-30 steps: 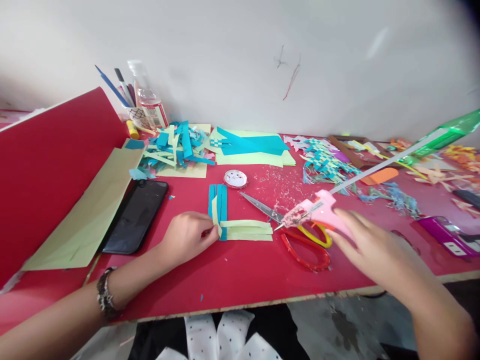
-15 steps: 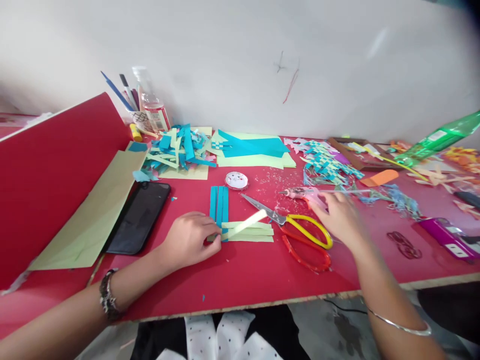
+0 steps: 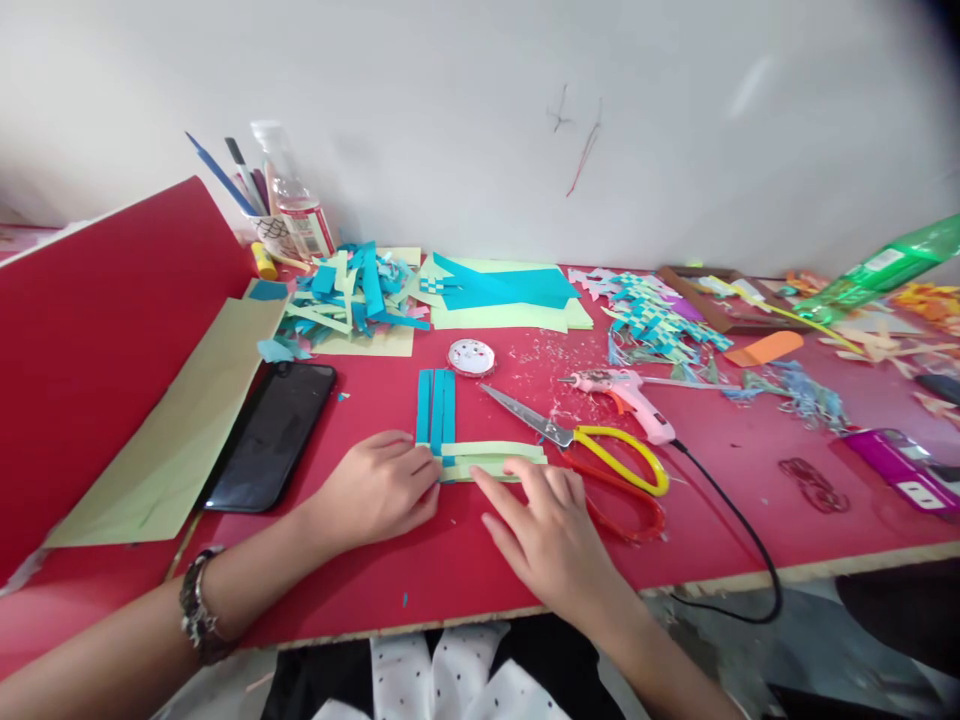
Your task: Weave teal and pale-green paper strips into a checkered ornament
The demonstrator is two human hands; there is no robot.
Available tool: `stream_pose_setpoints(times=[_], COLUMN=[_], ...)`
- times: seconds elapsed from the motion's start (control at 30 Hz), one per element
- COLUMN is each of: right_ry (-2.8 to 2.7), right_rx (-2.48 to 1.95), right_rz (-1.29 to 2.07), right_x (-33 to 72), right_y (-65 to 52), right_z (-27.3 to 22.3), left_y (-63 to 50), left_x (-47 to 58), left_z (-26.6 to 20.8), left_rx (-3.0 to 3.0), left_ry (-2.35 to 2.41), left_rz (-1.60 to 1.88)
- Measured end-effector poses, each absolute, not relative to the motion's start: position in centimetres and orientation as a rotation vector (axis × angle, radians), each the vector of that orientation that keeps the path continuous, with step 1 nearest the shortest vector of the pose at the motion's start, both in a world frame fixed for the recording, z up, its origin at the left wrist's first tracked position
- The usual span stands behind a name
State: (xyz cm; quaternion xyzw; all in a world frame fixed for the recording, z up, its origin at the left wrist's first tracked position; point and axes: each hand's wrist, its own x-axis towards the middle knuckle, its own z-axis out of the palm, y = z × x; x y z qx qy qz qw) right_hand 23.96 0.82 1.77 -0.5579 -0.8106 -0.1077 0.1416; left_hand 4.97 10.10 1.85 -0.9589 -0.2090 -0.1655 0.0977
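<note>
The left hand [image 3: 386, 490] and right hand [image 3: 544, 520] are bare. A dark bracelet [image 3: 198, 605] with silvery pieces circles the left wrist [image 3: 238, 590]. White, black-dotted cloth [image 3: 461, 670] lies over black clothing [image 3: 562, 665].

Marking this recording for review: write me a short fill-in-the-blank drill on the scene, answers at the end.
1. The glue gun is mainly ____ in colour.
2. The scissors have handles in red and ____.
3. Left of the left hand lies a flat black ____.
4. The right hand reaches over paper ____.

Missing words: pink; yellow; phone; strips.
</note>
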Motion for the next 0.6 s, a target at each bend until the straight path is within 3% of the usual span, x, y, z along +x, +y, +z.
stream_pose_setpoints(times=[0.6], right_ry=[-2.383], right_rx=[-1.708], right_rz=[-0.21], right_x=[23.2], right_y=[0.91], right_z=[0.96], left_y=[9.68], left_x=[5.01], left_z=[1.87], left_rx=[-2.699], left_ry=[-0.318], left_rz=[-0.391])
